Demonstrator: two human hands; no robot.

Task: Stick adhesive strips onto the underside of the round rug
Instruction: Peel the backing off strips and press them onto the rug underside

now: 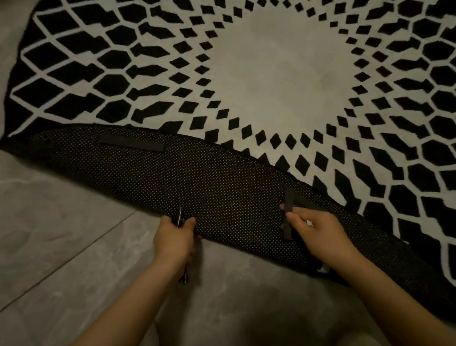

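Head view: right hand (319, 236) fingers (297, 218) pinch adhesive strip (288, 214) over rug underside (190, 185).

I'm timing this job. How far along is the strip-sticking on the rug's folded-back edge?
One strip already lies flat on the underside, toward the left. The right hand pinches a second strip above the backing, not yet pressed down. The left hand grips scissors. The backing between looks bare.
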